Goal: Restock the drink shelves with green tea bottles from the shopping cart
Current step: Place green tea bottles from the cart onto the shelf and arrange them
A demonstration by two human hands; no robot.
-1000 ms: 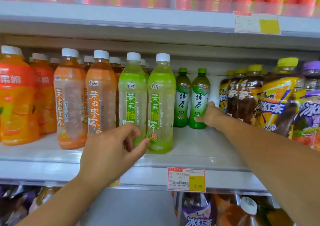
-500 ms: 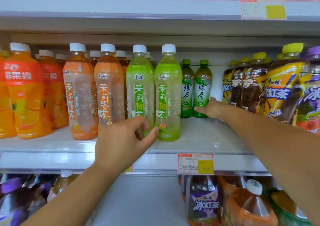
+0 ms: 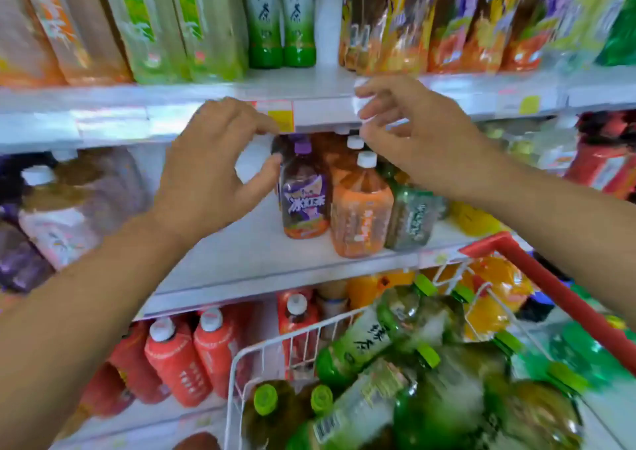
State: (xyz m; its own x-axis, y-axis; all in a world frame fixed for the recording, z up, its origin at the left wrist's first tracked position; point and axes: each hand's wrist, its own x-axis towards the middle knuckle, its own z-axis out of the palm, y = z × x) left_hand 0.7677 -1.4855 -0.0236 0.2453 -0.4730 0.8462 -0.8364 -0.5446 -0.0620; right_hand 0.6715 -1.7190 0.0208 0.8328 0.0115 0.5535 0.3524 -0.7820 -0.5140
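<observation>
Two dark green tea bottles stand at the back of the upper shelf, with bare shelf in front of them. Several green tea bottles with light green caps lie piled in the white wire shopping cart at the lower right. My left hand hovers in front of the shelf edge with fingers loosely curled, holding nothing. My right hand hangs beside it, fingers loosely bent and empty. Both hands are above the cart. The picture is blurred by motion.
Orange and pale green drinks fill the upper shelf to the left, dark iced tea bottles to the right. A purple-label bottle and an orange bottle stand on the middle shelf. Red bottles sit below. The cart's red handle crosses the right.
The view has swung down from the upper shelf to the cart. My right hand has drawn back from the green tea bottles, and both hands have come down in front of the shelf edge.
</observation>
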